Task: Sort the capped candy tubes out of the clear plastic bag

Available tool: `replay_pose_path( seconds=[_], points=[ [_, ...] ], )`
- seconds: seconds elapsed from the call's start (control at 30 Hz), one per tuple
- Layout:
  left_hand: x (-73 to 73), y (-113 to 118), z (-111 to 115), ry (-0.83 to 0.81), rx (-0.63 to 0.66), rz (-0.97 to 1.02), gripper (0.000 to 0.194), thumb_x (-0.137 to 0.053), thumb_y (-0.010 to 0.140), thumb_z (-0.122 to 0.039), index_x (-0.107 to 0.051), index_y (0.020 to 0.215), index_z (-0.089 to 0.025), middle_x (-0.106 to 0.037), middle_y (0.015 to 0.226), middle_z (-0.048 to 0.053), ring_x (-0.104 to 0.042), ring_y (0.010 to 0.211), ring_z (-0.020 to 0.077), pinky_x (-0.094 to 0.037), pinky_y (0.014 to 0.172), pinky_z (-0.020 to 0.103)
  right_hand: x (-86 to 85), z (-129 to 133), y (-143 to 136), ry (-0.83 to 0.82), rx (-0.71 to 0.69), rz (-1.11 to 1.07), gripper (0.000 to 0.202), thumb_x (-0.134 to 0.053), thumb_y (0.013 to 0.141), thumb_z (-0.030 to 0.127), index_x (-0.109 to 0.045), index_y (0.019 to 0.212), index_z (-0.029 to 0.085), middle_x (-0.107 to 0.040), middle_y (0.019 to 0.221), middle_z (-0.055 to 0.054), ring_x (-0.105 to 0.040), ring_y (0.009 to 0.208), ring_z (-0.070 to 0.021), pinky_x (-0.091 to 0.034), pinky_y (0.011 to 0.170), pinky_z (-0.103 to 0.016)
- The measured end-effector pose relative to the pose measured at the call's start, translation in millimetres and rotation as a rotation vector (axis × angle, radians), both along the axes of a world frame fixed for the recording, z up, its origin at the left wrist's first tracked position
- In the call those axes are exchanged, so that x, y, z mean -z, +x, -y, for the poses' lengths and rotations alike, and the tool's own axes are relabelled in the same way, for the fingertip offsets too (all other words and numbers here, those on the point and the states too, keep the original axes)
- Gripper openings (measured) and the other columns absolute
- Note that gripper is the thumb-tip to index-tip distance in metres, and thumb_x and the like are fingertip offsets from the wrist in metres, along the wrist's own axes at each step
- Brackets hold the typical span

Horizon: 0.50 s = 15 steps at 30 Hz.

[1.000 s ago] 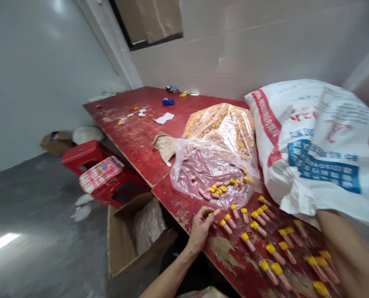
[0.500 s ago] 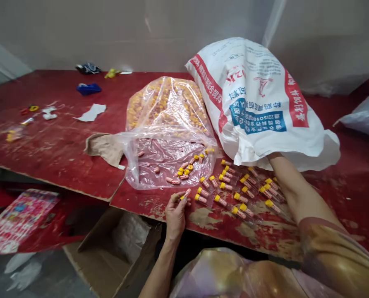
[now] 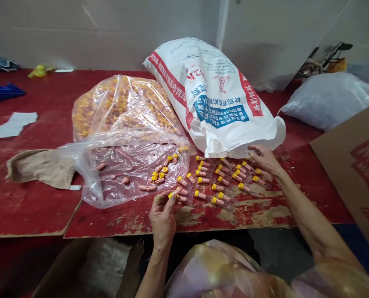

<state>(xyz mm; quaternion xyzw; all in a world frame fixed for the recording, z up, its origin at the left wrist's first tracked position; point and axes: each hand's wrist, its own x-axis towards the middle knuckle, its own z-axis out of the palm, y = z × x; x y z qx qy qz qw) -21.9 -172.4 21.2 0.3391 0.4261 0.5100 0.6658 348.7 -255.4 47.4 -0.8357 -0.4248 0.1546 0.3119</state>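
Note:
Between the thumb and fingers of my left hand [image 3: 163,213] is a small yellow-capped tube [image 3: 175,192] with pink content, at the table's front edge. My right hand [image 3: 262,157] is at the open mouth of a white printed sack [image 3: 221,103]; its fingers are partly bent, and whether they grip anything is too small to tell. Between the hands lie several capped tubes [image 3: 220,201] in clear sleeves. Left of them, a clear plastic bag [image 3: 125,107] is full of similar tubes, with a few loose ones on its flattened front part.
A beige cloth [image 3: 43,167] and a white paper piece [image 3: 13,125] lie on the red table [image 3: 23,211] at left, near a blue object [image 3: 4,92]. At right are a translucent bag [image 3: 330,97] and a cardboard box [image 3: 355,165].
My right hand has come out of the sack to its mouth. My left hand still holds a tube. The view has turned right, bringing the cardboard box into sight.

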Motion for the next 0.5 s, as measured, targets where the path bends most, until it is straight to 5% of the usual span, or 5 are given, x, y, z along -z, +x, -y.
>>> replay_pose_path(
  seconds=[0.17, 0.33, 0.5],
  points=[
    [-15.9, 44.5, 21.4, 0.061, 0.322, 0.026, 0.026, -0.076, 0.069, -0.029, -0.066, 0.091, -0.019, -0.069, 0.089, 0.003, -0.066, 0.077, 0.0136, -0.053, 0.07, 0.025, -2.0, 71.6, -71.5, 0.303, -0.151, -0.584, 0.038, -0.064, 0.078, 0.042, -0.063, 0.108, 0.019, -0.057, 0.121, -0.008, -0.052, 0.115, -0.0238, -0.043, 0.096, -0.039],
    [-23.2, 75.0, 45.1, 0.113, 0.513, -0.03, 0.025, -0.075, 0.067, -0.03, -0.068, 0.088, -0.018, -0.067, 0.087, 0.003, -0.064, 0.076, 0.0144, -0.053, 0.067, 0.026, -6.8, 78.9, -117.1, 0.337, -0.353, -0.494, 0.027, -0.062, 0.084, 0.035, -0.065, 0.108, 0.024, -0.06, 0.113, -0.004, -0.053, 0.111, -0.0199, -0.039, 0.1, -0.036],
    [-21.4, 73.7, 53.7, 0.177, 0.617, -0.19, 0.03, -0.072, 0.07, -0.036, -0.07, 0.095, -0.02, -0.069, 0.099, 0.007, -0.064, 0.092, 0.0222, -0.053, 0.076, 0.032, -13.5, 65.8, -147.3, 0.367, -0.418, -0.409, 0.027, -0.052, 0.091, 0.026, -0.062, 0.114, 0.015, -0.061, 0.11, -0.006, -0.056, 0.102, -0.0159, -0.043, 0.092, -0.028]
  ],
)
